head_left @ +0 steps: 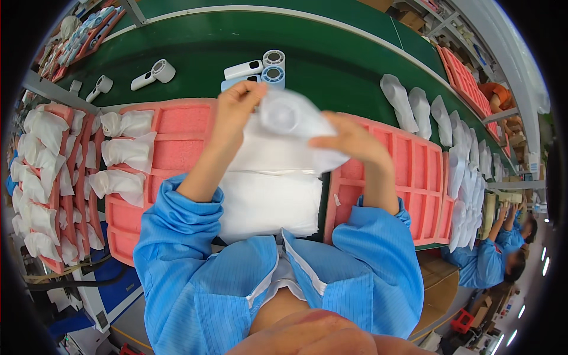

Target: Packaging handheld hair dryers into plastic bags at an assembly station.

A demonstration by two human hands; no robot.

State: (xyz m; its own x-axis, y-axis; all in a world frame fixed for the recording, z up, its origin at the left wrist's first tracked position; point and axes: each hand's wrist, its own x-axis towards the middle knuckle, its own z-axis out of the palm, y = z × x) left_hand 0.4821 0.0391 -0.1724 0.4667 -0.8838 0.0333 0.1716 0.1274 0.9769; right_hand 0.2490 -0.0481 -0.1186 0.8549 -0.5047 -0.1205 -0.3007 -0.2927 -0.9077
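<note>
Over the stack of flat white bags [269, 204], a translucent white bag [299, 112] is up in front of me, blurred by motion. A round shape shows faintly inside it, like the head of a handheld fan. My left hand [236, 115] pinches the bag's upper left edge. My right hand [358, 142] grips its right side, thumb and fingers around the loose end. Just beyond my left hand, a white handheld fan [242, 70] and a light blue handheld fan [273, 77] lie on the green belt, the blue one partly hidden by that hand.
Pink foam trays [183, 127] flank the bag stack; the left one holds several bagged items [127, 148]. More filled trays are piled at far left [44, 171]. Bagged fans [399, 103] line the belt at right. Other fans [160, 72] lie at left. Co-workers [488, 260] sit at far right.
</note>
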